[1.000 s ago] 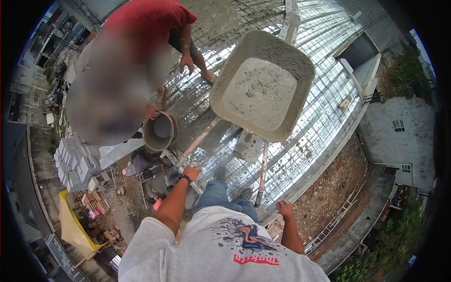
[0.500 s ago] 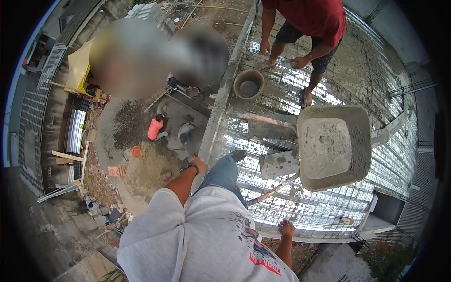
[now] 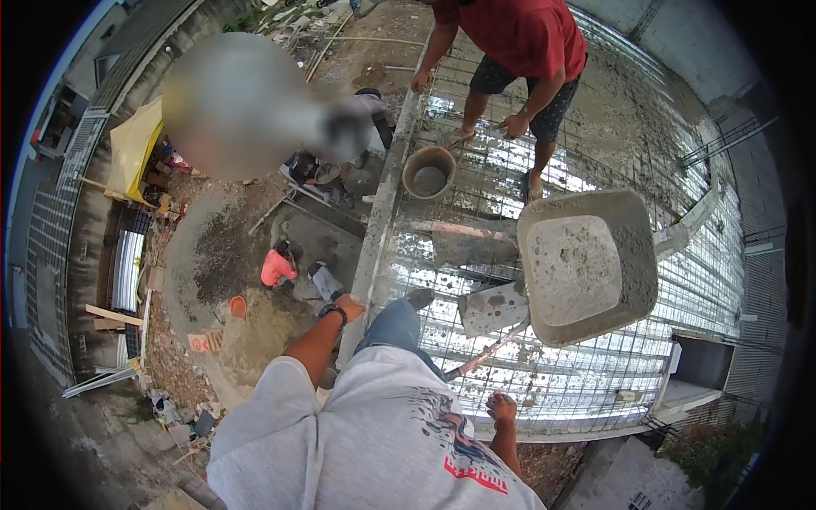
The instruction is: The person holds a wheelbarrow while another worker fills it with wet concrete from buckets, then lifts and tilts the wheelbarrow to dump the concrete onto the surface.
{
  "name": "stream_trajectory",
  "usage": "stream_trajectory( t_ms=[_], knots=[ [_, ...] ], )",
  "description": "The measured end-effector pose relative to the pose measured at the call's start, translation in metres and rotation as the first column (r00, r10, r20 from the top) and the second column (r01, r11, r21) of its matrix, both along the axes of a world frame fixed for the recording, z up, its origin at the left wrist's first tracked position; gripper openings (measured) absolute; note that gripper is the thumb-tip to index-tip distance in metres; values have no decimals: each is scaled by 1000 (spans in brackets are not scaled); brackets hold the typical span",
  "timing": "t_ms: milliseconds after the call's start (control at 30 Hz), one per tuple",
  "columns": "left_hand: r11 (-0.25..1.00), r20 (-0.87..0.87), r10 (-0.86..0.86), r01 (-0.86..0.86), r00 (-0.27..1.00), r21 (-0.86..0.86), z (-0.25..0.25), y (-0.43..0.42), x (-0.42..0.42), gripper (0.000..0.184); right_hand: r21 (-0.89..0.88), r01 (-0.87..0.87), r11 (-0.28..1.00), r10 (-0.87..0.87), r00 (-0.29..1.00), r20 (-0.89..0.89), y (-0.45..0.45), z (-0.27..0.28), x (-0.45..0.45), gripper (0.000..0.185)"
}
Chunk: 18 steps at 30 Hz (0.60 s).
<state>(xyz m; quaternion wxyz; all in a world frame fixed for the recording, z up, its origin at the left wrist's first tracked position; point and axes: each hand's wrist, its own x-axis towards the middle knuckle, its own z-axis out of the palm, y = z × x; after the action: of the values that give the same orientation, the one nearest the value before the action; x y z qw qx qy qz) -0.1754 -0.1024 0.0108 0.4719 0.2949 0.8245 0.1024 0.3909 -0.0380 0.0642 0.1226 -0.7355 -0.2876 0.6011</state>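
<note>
My left hand [image 3: 348,307], with a dark watch on the wrist, is at the inner side of the long concrete ledge [image 3: 371,255]. Its fingers look stretched toward the ledge, and I cannot tell how firmly they touch it. Low on my right side, my right hand [image 3: 501,408] hangs above the steel mesh [image 3: 552,387] with its fingers curled in and nothing visible in them. In front of me stands a wheelbarrow [image 3: 633,280], its tray smeared with wet cement. One wheelbarrow handle [image 3: 489,353] reaches back toward my legs.
A co-worker in a red shirt [image 3: 531,42] stands on the mesh beside a cement-coated bucket [image 3: 428,172]. Boards [image 3: 493,308] lie near the wheelbarrow. Beyond the ledge is a drop to the ground, with a person in an orange top [image 3: 276,268], a sand pile [image 3: 268,331] and an orange bucket [image 3: 238,306].
The view has shifted, so the wheelbarrow and bucket sit further left. The red-shirted co-worker's arm now reaches the ledge. My left hand has drawn slightly back along the ledge.
</note>
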Motion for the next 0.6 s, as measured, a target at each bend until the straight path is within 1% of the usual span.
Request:
stream_trajectory(
  t_ms=[67,100,200,233,333,367,467,500,567,600],
  knots=[
    [993,68,90,-94,994,66,16,29,1,59,-17,17,1000,-17,1000,13,-14,-9,7,37],
    [989,91,93,-103,991,108,1,40,-3,60,-19,59,998,-59,998,17,-20,-12,10,37],
    [972,186,69,-108,980,209,-7,66,-11,60,-14,115,993,-114,992,55,-35,-5,12,36],
    [973,141,47,-77,989,218,-12,72,-14,59,-18,126,992,-125,991,43,-39,0,13,34],
    [977,49,-7,-4,999,215,-25,78,-22,50,-58,158,986,-159,987,-17,-53,-22,31,32],
    [984,38,-29,22,999,178,-22,77,-24,50,-61,173,983,-169,984,63,-54,-11,23,30],
    [997,-51,-35,39,998,73,20,73,-17,50,-71,289,955,-289,957,20,-53,2,11,22],
    [998,-44,-17,20,999,62,20,69,-16,51,-77,264,961,-259,964,65,-51,2,9,27],
    [998,-41,-22,24,999,59,-4,58,-20,53,-91,233,968,-227,971,75,-45,4,6,29],
    [998,-38,-21,23,999,58,-7,54,-20,54,-98,215,972,-208,975,81,-40,4,6,30]
  ],
)
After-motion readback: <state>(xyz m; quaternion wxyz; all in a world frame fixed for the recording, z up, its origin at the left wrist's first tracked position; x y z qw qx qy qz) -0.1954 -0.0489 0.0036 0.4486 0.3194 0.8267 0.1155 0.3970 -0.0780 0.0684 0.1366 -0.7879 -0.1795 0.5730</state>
